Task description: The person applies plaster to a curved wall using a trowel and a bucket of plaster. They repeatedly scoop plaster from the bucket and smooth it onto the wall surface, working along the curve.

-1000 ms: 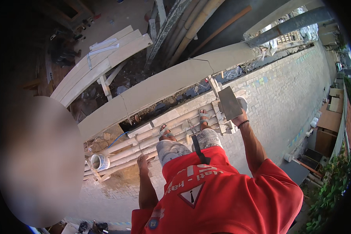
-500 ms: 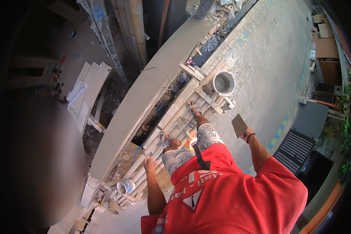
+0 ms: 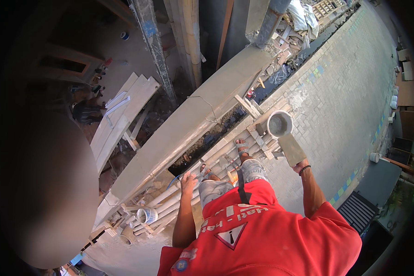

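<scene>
My right hand (image 3: 301,167) is closed on a flat, rectangular plastering trowel (image 3: 292,150), its face grey-brown. The trowel's far corner overlaps the near rim of a white bucket (image 3: 289,116) in the picture; whether they touch I cannot tell. Grey mortar or murky water (image 3: 277,124) is inside that bucket. My left hand (image 3: 187,184) is raised at the left of my body with nothing in it, its fingers loosely bent and apart. Beyond it runs a low wall with a smooth, wet-looking grey top (image 3: 184,124).
I stand on a narrow staging of poles and planks (image 3: 170,206) beside a dark trench (image 3: 188,156). Another bucket (image 3: 147,215) sits at the lower left. Boards (image 3: 129,106) lean beyond the wall, near a person (image 3: 85,112). Paving (image 3: 336,110) stretches to the right.
My right hand has brought the trowel toward the bucket's rim. My left hand has come up a little, its fingers more bent. The whole view has shifted, and a person beyond the wall now shows.
</scene>
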`<state>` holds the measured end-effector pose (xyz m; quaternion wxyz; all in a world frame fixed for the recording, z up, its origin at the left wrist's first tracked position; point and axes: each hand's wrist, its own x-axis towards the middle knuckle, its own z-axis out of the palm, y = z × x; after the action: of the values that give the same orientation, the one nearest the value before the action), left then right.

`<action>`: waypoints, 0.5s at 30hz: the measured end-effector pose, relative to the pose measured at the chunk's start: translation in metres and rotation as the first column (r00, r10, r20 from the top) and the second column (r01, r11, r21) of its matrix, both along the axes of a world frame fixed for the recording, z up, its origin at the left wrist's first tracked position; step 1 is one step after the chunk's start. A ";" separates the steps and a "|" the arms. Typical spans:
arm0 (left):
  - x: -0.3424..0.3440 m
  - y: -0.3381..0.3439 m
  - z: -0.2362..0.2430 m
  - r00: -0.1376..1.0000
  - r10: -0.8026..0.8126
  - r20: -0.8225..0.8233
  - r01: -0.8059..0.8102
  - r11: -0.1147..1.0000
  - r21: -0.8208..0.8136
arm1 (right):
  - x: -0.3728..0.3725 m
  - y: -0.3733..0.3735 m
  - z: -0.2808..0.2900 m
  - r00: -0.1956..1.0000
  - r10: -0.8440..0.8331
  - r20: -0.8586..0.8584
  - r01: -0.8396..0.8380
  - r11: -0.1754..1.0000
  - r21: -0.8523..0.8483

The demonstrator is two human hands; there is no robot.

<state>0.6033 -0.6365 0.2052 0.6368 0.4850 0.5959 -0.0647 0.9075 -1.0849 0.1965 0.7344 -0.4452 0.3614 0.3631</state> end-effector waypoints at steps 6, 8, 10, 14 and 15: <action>-0.056 -0.019 -0.028 0.995 0.095 -0.028 -0.095 0.995 -0.003 | 0.003 -0.018 -0.003 1.000 0.013 0.011 -0.012 0.998 -0.063; -0.083 -0.025 -0.047 0.987 0.139 -0.074 -0.142 0.989 -0.032 | -0.006 -0.030 0.004 1.000 -0.013 0.027 0.016 0.996 -0.091; -0.126 -0.026 -0.051 0.970 0.221 -0.104 -0.228 0.972 -0.052 | -0.018 -0.024 -0.004 0.999 -0.023 0.038 0.026 0.998 -0.062; -0.169 -0.029 -0.062 0.936 0.323 -0.140 -0.332 0.942 -0.041 | -0.031 -0.011 0.000 0.998 -0.047 0.036 0.052 0.990 -0.131; -0.172 -0.027 -0.067 0.922 0.356 -0.149 -0.368 0.928 -0.059 | -0.030 -0.004 0.007 0.998 -0.040 0.047 0.045 0.992 -0.115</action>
<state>0.4317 -0.6634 0.1383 0.6159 0.3331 0.7139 -0.0043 0.8774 -1.0891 0.2031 0.7228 -0.4872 0.3748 0.3158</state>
